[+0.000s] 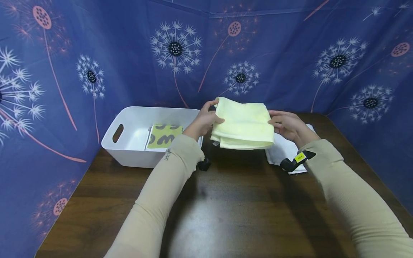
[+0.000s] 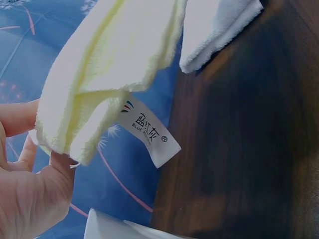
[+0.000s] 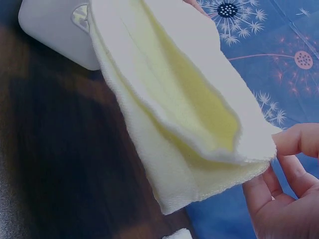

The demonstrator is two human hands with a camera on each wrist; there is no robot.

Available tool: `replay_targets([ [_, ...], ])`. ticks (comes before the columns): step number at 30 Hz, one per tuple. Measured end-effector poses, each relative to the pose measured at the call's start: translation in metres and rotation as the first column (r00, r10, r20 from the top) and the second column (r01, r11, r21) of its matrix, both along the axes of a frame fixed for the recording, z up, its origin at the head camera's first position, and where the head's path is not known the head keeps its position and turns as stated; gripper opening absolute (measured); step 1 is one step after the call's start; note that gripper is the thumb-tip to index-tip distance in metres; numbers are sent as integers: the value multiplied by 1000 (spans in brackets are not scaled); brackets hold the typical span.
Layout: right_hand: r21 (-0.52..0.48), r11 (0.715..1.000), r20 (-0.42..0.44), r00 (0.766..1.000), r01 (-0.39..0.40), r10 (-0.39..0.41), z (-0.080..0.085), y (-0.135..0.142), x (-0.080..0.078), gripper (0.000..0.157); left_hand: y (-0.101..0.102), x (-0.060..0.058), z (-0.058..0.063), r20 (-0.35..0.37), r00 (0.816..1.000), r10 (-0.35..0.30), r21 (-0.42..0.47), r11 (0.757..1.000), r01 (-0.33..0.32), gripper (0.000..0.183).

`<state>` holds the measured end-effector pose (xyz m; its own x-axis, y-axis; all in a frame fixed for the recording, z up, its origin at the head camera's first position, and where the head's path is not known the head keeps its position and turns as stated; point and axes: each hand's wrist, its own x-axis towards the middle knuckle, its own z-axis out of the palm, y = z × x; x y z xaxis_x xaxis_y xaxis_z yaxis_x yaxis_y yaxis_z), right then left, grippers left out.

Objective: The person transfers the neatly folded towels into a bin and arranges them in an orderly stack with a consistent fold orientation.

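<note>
A folded pale yellow towel (image 1: 243, 122) is held up above the table between both hands. My left hand (image 1: 206, 120) pinches its left edge, thumb in front. At the opposite edge, my right hand (image 1: 288, 125) pinches the towel between thumb and fingers. The left wrist view shows a white label (image 2: 149, 132) with printed lettering hanging from the towel's lower edge. In the right wrist view the folded layers of the towel (image 3: 149, 164) gape apart a little. Behind and below the right hand lies a white towel (image 1: 278, 152) on the table, partly covered by that hand and wrist.
A white plastic bin (image 1: 129, 157) with a handle hole stands at the left. Inside it lies a green cloth (image 1: 164, 136) with grey shapes. The dark wooden table (image 1: 232, 215) meets a blue dandelion-print curtain (image 1: 135, 53) at the back and sides.
</note>
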<state>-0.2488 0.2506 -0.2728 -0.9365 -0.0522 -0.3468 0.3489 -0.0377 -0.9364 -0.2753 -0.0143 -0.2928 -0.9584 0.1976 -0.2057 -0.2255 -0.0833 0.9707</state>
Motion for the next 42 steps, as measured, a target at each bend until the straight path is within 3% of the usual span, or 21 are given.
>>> replay_targets([
  [18,18,999,-16,999,-37,37,15,-11,-2,61,-17,-2,19,-20,999,-38,-6,999,38,72],
  [29,8,1000,-32,999,-2,3,19,-23,-5,62,-31,-6,26,-18,999,-46,-6,999,46,75],
  [42,-22,999,-47,998,-46,45,24,-36,-7,61,-48,-8,31,-15,998,-60,-6,998,60,76],
])
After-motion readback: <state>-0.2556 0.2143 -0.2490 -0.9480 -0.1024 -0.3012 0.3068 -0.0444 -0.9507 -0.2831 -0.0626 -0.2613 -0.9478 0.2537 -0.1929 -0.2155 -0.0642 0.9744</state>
